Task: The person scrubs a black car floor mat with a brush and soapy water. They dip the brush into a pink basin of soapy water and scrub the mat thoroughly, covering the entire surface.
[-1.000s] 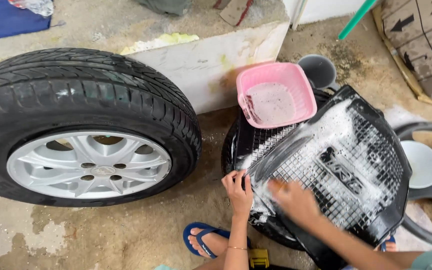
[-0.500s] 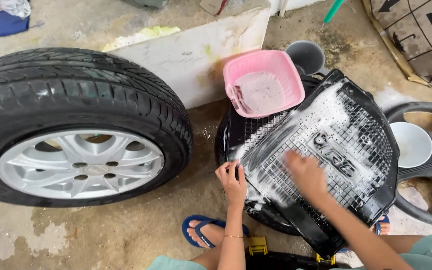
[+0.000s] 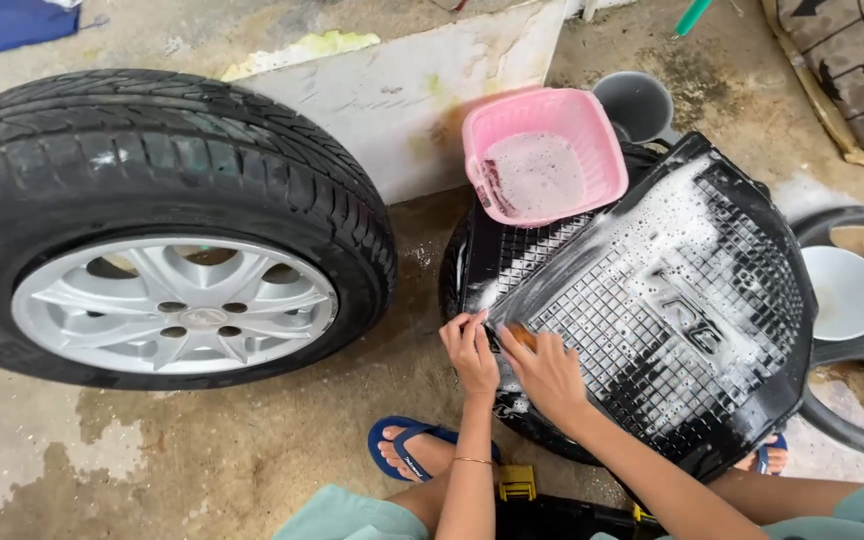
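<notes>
Fingers: those of the right hand (image 3: 550,372) curl down over a small orange-brown scrubber (image 3: 522,336), pressing it onto the mat; those of the left hand (image 3: 471,350) lie together, tips pinching the mat's near-left edge.
Mat: one black rubber car mat (image 3: 672,320) with a grid of small squares, lying tilted across a dark tyre (image 3: 454,270) on the floor, of which only the rim shows.
Mat surface: white soap foam covers the upper and left parts; the lower right squares are bare, wet and glossy.
Scrubber: one, mostly hidden under the right hand, at the mat's left corner.
Basin: one pink plastic basin (image 3: 542,155) holding foamy water, touching the mat's top-left edge.
Bucket: one grey bucket (image 3: 635,100) just behind the basin.
Wheels: one large tyre with a silver alloy rim (image 3: 167,225) lying well left of the mat.
Bowl: one white bowl (image 3: 845,290) to the right.
Sandals: two blue ones, left (image 3: 407,445) and right (image 3: 767,455).
</notes>
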